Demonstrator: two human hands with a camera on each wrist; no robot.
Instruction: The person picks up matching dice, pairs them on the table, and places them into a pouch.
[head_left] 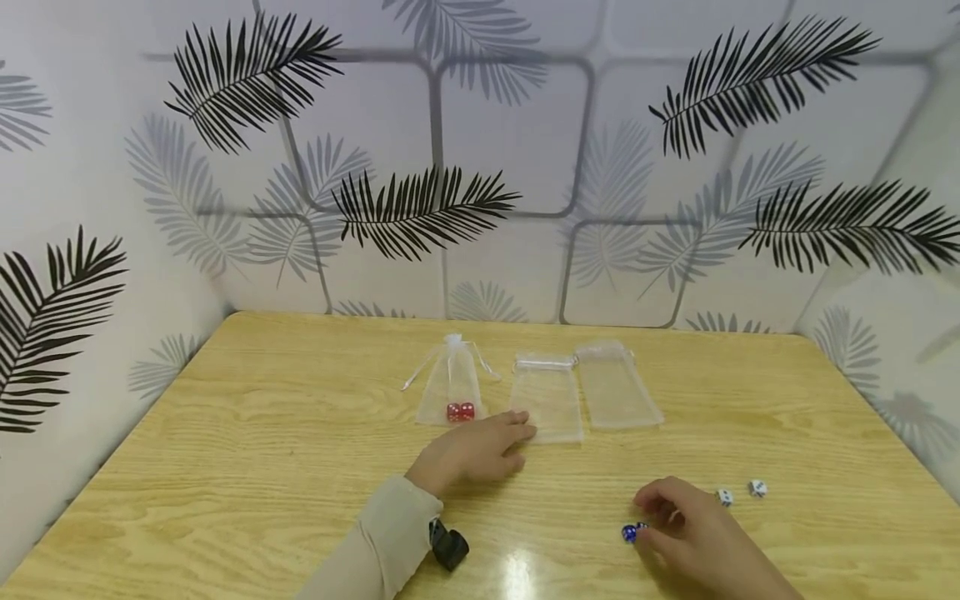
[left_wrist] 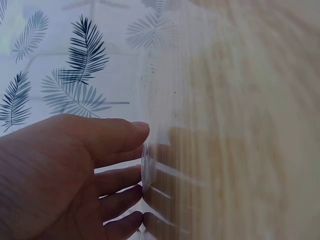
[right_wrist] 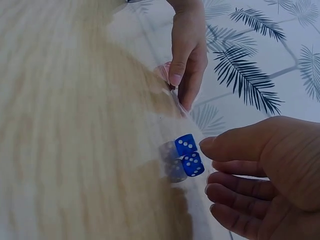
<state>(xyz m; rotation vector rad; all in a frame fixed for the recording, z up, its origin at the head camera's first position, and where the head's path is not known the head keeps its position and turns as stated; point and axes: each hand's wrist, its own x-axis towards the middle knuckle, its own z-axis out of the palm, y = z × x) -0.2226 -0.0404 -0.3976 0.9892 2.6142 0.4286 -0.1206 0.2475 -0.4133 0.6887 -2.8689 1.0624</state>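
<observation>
Left hand (head_left: 476, 450), holding nothing, fingers extended, touches a mesh bag (head_left: 550, 404); right hand (head_left: 693, 532), nearer the table's (head_left: 825, 400) right edge, curves empty beside blue dice (head_left: 629, 533).

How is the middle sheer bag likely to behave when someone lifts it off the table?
The middle bag will probably sag or fold, since its see-through material lies flat on the table. It is likely light: no dice show inside, whereas two red dice show in the left bag.
</observation>
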